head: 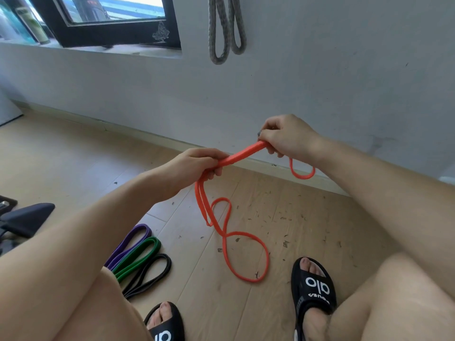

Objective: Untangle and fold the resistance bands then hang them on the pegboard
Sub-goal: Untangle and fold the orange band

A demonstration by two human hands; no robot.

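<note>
An orange resistance band [242,155] is stretched between both hands in front of the wall. My left hand [199,163] grips one part of it, and from there twisted loops hang down and lie on the floor. My right hand [283,139] pinches the other end, with a small orange loop dangling below it. A purple band [133,239], a green band [138,257] and a black band [152,274] lie folded side by side on the floor at the lower left. A grey band [225,30] hangs on the wall above.
A wood floor [295,230] with scattered bits of debris runs up to a grey wall. A dark-framed window [110,23] is at the upper left. A dark object [27,220] sits at the far left. My feet in black slides [312,289] are near the bottom.
</note>
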